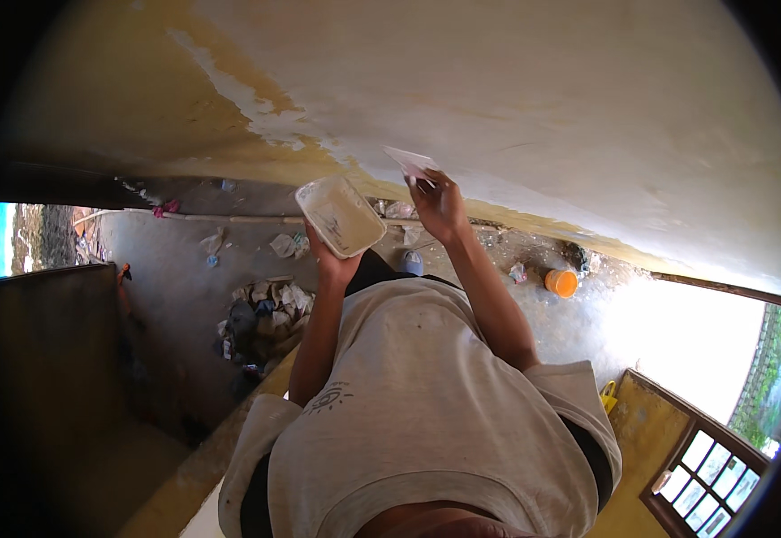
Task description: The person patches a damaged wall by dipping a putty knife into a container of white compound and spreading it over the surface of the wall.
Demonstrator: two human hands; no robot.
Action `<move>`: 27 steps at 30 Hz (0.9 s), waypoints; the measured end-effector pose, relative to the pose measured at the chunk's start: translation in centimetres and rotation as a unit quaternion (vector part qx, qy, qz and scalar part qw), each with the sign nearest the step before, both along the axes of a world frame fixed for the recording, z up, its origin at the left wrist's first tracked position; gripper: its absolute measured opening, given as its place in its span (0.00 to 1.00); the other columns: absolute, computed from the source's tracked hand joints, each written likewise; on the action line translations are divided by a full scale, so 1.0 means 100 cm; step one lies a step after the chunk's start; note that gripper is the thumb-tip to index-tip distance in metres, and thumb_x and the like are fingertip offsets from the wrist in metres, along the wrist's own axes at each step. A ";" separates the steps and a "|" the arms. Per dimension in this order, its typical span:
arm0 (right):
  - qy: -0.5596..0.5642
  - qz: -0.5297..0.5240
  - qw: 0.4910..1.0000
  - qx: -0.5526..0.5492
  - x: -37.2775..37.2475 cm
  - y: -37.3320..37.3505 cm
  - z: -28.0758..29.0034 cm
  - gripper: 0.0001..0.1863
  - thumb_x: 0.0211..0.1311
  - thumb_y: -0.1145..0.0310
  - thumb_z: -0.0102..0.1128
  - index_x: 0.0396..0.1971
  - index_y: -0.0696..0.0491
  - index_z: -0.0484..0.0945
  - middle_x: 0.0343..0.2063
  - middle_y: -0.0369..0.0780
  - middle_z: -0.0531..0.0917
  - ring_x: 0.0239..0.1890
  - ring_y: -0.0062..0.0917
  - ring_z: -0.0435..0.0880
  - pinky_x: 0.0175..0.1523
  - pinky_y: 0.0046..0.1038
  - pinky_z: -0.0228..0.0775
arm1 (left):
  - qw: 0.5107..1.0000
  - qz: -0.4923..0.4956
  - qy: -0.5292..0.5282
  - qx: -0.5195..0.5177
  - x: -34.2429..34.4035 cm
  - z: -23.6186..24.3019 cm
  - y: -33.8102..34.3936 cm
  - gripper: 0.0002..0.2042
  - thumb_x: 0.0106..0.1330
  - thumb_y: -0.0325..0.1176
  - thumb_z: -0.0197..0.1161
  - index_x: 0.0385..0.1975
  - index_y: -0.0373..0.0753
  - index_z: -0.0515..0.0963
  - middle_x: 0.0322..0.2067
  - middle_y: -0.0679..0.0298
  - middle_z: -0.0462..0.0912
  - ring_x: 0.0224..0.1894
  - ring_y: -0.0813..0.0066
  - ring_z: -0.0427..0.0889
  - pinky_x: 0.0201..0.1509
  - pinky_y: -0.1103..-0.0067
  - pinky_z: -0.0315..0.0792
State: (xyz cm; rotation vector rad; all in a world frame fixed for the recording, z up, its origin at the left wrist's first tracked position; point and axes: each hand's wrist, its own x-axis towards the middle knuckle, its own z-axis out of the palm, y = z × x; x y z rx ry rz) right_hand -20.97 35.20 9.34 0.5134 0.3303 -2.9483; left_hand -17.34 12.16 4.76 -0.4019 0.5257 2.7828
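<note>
Grey floor (175,278), orange bucket (561,283), heap of rubbish (265,318), long pale pole (229,218); crumpled scraps (287,245)

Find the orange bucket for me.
In the head view, the orange bucket is on the floor, to the right of the right forearm and just right of a small crumpled wrapper.

A room under repair, its far wall only partly coated.
The far wall (543,90) has a pale, smooth coat, with yellow showing in a ragged patch to the left. Scraps litter the grey floor (166,260); a heap (269,318) of rubbish lies to the left, a pole (238,219) along the wall's foot, an orange bucket (561,283) to the right. A paned window (708,480) stands near right in yellow, stained wall. The hands (441,202) hold a smeared tub (374,240) and a flat blade (411,161). Whether it is a home cannot be told.
</note>
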 end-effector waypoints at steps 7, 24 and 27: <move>0.064 -0.060 0.978 -0.191 -0.053 0.022 0.027 0.08 0.65 0.80 0.45 0.37 0.72 0.70 0.42 0.55 0.76 0.44 0.38 0.80 0.50 0.26 0.82 | 0.999 0.010 0.020 -0.024 0.007 0.011 -0.007 0.35 0.66 0.66 0.50 0.68 0.53 0.60 0.64 0.69 0.68 0.65 0.64 0.68 0.67 0.56 0.62; 0.038 -0.009 0.996 -0.083 0.001 0.012 -0.011 0.14 0.64 0.74 0.52 0.48 0.62 0.69 0.46 0.45 0.78 0.47 0.32 0.80 0.54 0.25 0.79 | 0.999 0.033 -0.001 -0.014 0.014 -0.004 -0.009 0.33 0.66 0.64 0.50 0.67 0.54 0.63 0.63 0.66 0.69 0.65 0.58 0.68 0.66 0.47 0.60; 0.014 0.061 0.996 -0.065 -0.033 -0.030 -0.029 0.13 0.64 0.74 0.52 0.47 0.61 0.68 0.46 0.46 0.77 0.48 0.33 0.79 0.54 0.26 0.77 | 0.999 0.044 0.000 -0.023 0.020 -0.011 -0.020 0.33 0.66 0.64 0.49 0.67 0.54 0.62 0.64 0.66 0.69 0.65 0.58 0.68 0.65 0.48 0.61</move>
